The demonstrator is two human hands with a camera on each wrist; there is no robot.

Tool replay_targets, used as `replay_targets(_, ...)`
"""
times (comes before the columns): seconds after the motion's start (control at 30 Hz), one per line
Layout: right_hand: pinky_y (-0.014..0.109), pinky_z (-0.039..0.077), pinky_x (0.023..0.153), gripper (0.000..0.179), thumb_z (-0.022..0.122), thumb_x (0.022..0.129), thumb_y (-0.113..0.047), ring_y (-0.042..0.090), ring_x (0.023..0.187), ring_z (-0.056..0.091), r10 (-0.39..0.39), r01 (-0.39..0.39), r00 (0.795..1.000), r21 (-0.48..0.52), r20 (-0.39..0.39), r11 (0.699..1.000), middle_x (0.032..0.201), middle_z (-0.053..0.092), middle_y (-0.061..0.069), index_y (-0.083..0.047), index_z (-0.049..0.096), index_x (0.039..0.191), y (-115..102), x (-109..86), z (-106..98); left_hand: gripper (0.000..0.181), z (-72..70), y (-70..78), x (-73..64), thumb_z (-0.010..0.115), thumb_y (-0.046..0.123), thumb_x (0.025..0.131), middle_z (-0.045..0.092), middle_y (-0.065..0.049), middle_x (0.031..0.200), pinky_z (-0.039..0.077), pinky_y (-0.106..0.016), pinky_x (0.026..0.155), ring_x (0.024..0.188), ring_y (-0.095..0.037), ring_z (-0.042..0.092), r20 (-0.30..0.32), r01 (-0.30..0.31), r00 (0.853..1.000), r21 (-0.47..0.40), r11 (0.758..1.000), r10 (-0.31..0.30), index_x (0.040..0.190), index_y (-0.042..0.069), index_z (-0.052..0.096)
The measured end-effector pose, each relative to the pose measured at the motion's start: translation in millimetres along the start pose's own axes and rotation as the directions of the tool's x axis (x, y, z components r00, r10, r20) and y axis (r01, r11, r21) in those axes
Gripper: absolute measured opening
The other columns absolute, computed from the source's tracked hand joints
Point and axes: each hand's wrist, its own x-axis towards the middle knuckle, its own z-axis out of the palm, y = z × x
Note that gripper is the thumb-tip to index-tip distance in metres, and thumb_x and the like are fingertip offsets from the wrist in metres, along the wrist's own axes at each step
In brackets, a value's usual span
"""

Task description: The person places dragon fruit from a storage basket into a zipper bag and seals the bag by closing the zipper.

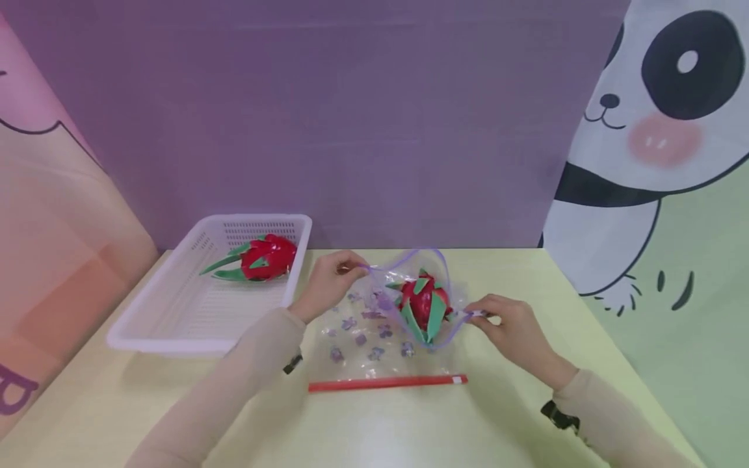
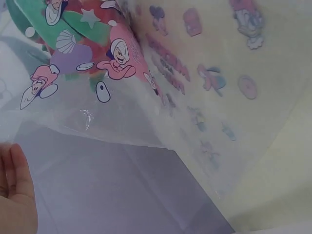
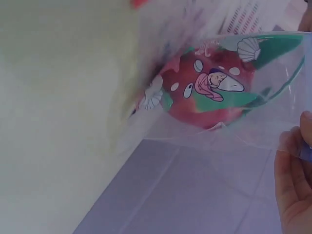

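Left hand (image 1: 336, 276), right hand (image 1: 515, 325): pinching clear bag (image 1: 433, 259)
Inside: dragon fruit (image 1: 424, 305)
Near: red-edged bag (image 1: 363, 357)
Left: basket (image 1: 205, 312), second fruit (image 1: 272, 257)

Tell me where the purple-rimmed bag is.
In the head view, the purple-rimmed bag is right of centre, held open between the left hand and right hand, a red fruit inside.

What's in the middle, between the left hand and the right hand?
The head view shows a purple-rimmed clear bag with a red-and-green fruit inside.
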Motion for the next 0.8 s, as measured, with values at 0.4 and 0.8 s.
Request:
replay_targets(0.4, 0.0, 0.041, 0.065, 0.014, 0.073, 0.072, 0.003, -0.011, 0.069, 0.051, 0.269, -0.265, 0.955, 0.048, -0.126, 0.963, 0.08, 0.069, 0.016, 0.003, 0.07, 0.086, 24.9, 51.3, -12.4, 0.018, -11.3, 2.1, 37.5, 0.06, 0.015, 0.088, 0.064, -0.01, 0.095, 0.051, -0.032, 0.078, 0.086, -0.019, 0.059, -0.059, 0.206, 0.975, -0.116, 0.972, -0.214, 0.102, 0.005, 0.063)
replay_targets(0.8, -0.001, 0.039, 0.063, 0.013, 0.071, 0.076, 0.001, -0.023, 0.065, 0.046, 0.344, -0.333, 0.921, 0.092, -0.184, 0.939, 0.084, 0.068, 0.022, 0.006, 0.069, 0.087, 37.3, 82.2, -17.0, 0.018, -16.2, 10.1, 60.4, 0.06, 0.018, 0.088, 0.063, -0.007, 0.094, 0.05, -0.027, 0.077, 0.085, -0.017, 0.058, -0.126, 0.204, 0.967, -0.12, 0.971, -0.219, 0.103, 0.008, 0.064)
